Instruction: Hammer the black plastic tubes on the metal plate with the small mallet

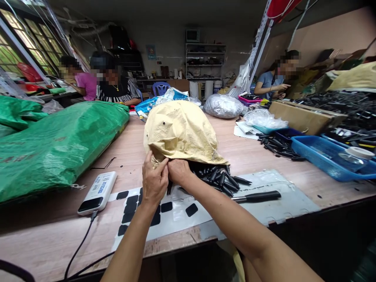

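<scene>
A full yellow woven sack lies on the table with its mouth facing me. My left hand grips the sack's lower edge, its fingers closed on the cloth. Close beside it, my right hand reaches under the edge at the mouth; its fingers are bent and mostly hidden, so what they hold does not show. Black tapered plastic pieces spill from the opening to the right. Below them rests a hammer-like tool with a black handle, its head not visible. Black rounded square pads lie on a white sheet.
A green sack and a cabled white power bank are on the left. To the right are a blue tray, a cardboard box and a clear bag. Several people sit farther back.
</scene>
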A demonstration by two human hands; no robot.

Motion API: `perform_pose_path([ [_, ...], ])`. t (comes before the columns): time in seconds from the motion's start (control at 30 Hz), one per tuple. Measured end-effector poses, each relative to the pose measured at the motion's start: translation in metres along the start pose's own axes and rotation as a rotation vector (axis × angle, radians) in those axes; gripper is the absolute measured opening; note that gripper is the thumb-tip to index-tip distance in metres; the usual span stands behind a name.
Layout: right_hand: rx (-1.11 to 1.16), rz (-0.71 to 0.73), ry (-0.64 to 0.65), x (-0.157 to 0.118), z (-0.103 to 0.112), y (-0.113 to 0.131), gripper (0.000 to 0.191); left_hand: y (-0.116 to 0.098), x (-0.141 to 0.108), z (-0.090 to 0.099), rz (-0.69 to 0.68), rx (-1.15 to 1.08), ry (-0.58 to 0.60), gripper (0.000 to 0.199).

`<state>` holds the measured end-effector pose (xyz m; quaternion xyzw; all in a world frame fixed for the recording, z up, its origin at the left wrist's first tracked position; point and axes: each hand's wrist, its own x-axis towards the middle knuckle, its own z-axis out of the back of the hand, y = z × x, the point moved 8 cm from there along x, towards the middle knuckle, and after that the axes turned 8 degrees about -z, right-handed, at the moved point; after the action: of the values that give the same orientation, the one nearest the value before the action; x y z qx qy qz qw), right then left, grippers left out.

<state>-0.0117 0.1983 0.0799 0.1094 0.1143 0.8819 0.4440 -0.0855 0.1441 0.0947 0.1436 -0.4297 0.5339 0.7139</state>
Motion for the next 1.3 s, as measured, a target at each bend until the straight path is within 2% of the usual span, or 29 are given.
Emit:
perform_pose_path([
  [0.17, -0.042, -0.039, -0.091, -0.048, 0.023, -0.019, 0.068, -0.004, -0.038, -0.024, 0.057, 0.004, 0.044, 0.045],
  [0.2, -0.041, -0.02, -0.126, -0.062, 0.03, -0.025, 0.064, -0.004, -0.043, -0.029, 0.063, 0.011, 0.064, 0.047],
  [0.3, 0.08, 0.101, -0.278, -0.109, 0.052, -0.052, 0.036, -0.005, -0.051, -0.039, 0.064, 0.029, 0.108, 0.051],
  [0.37, 0.099, -0.024, -0.429, -0.136, 0.065, -0.095, 0.026, -0.004, -0.052, -0.041, 0.064, 0.038, 0.118, 0.05],
  [0.43, 0.035, -0.258, -0.493, -0.157, 0.066, -0.142, 0.031, -0.005, -0.051, -0.041, 0.07, 0.043, 0.126, 0.047],
  [0.47, 0.006, -0.386, -0.474, -0.165, 0.062, -0.164, 0.042, -0.006, -0.051, -0.04, 0.075, 0.047, 0.133, 0.046],
  [0.5, 0.002, -0.472, -0.399, -0.169, 0.052, -0.179, 0.052, -0.009, -0.051, -0.037, 0.078, 0.054, 0.137, 0.047],
  [0.57, 0.003, -0.508, -0.24, -0.172, 0.03, -0.19, 0.062, -0.02, -0.051, -0.031, 0.069, 0.067, 0.144, 0.051],
  [0.63, -0.04, -0.502, -0.182, -0.173, 0.016, -0.186, 0.069, -0.035, -0.054, -0.027, 0.037, 0.072, 0.168, 0.058],
  [0.73, -0.108, -0.506, -0.227, -0.174, 0.009, -0.171, 0.078, -0.057, -0.062, -0.03, -0.043, 0.059, 0.262, 0.07],
  [0.83, -0.109, -0.463, -0.277, -0.175, 0.008, -0.157, 0.075, -0.066, -0.072, -0.042, -0.088, 0.057, 0.37, 0.076],
  [0.93, -0.096, -0.389, -0.29, -0.174, 0.007, -0.146, 0.065, -0.063, -0.075, -0.049, -0.085, 0.085, 0.425, 0.075],
  [1.07, -0.103, -0.354, -0.235, -0.169, 0.004, -0.139, 0.062, -0.058, -0.076, -0.053, -0.089, 0.121, 0.458, 0.071],
  [1.3, -0.125, -0.253, -0.135, -0.152, 0.0, -0.108, 0.062, -0.033, -0.08, -0.043, -0.131, 0.189, 0.475, 0.072],
])
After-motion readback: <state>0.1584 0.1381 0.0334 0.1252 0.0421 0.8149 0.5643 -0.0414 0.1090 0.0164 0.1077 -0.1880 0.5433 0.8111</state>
